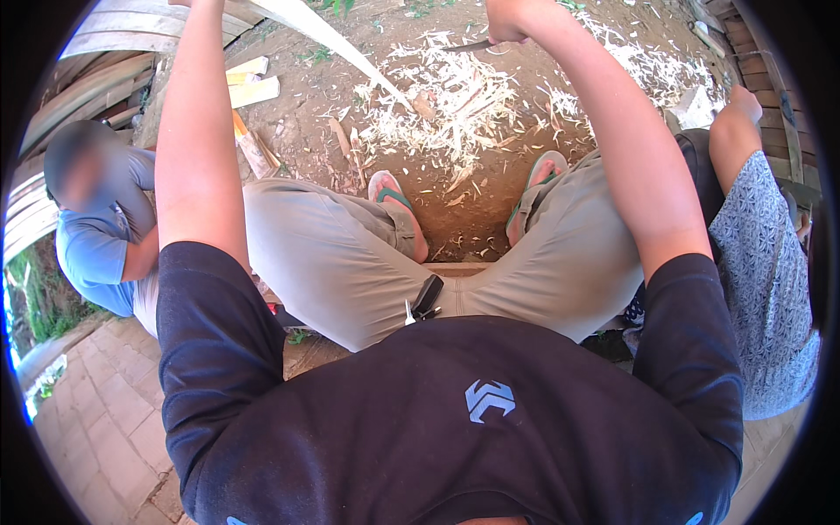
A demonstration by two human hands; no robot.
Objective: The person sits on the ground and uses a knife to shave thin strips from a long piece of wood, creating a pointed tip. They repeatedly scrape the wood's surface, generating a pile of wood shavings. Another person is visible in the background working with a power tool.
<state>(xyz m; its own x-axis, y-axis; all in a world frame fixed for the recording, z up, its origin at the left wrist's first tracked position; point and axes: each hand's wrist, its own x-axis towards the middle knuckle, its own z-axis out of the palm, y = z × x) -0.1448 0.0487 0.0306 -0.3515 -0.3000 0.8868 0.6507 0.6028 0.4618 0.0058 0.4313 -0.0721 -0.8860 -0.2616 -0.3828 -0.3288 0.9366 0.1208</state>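
My right hand [518, 19], near the top edge, is closed round a knife, its dark narrow blade [465, 46] pointing left over the ground. Stretched far forward, my left hand [198, 3] is almost wholly cut off by the top edge, so its fingers and anything in them are hidden. A long pale strip of wood [337, 44] slants from the top edge down to the ground between my feet and the knife. Its lower end rests among curly wood shavings [468, 101], next to a small brown piece [424, 106].
On the left a person [105, 219] in a blue shirt sits with arms folded; another person in a patterned garment [766, 289] sits close on my right. Stacked planks [87, 96] and yellow-and-white pieces [254, 92] lie at left. Paving [109, 385] is behind.
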